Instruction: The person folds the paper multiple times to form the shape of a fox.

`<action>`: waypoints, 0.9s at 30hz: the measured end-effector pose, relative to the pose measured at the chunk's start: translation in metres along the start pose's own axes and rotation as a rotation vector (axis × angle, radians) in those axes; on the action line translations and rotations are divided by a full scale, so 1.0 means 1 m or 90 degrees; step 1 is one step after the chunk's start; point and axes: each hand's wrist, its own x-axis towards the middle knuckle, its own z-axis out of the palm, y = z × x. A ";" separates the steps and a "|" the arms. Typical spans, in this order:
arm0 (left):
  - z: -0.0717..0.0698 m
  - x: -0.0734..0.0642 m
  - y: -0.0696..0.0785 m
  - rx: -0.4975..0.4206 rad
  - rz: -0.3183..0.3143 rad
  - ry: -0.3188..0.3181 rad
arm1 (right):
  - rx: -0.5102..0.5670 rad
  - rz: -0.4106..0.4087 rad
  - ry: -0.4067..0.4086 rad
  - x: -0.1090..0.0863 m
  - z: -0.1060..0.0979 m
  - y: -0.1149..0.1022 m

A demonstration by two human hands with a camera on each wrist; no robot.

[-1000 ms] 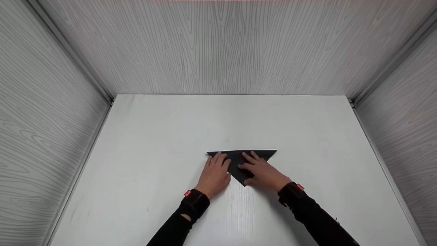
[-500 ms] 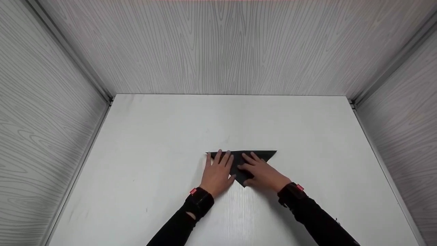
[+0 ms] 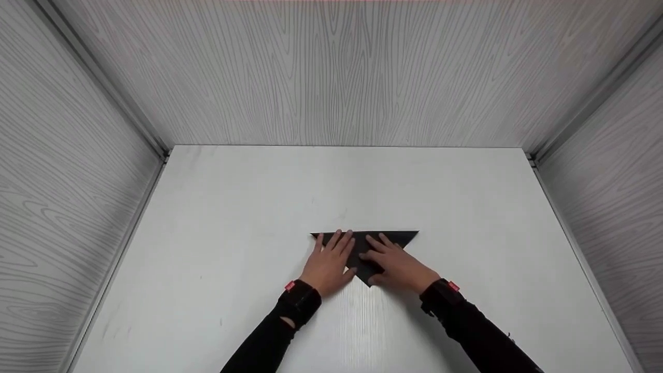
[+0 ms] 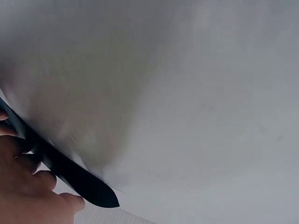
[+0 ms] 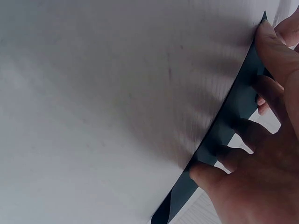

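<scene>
Black triangle (image 3: 359, 245), probably paper (wrist views dim), lies on table (image 3: 233, 207), long edge away from me. My left hand (image 3: 327, 267) presses its left part, fingers straight, spread; my right hand (image 3: 403, 267) rests right, fingers apart.

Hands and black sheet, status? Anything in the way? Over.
Left hand, right hand: both touching black sheet. Sheet triangular, on white tabletop. Only the hands cover parts of it.
</scene>
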 end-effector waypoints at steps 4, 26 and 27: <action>0.002 0.000 -0.003 -0.015 0.006 -0.012 | -0.004 0.003 -0.002 0.000 0.000 0.000; 0.004 0.002 -0.019 -0.100 0.005 -0.012 | 0.016 0.009 -0.002 0.002 -0.002 -0.001; 0.005 0.001 -0.021 -0.100 0.003 -0.006 | 0.017 0.010 -0.001 0.002 -0.002 -0.001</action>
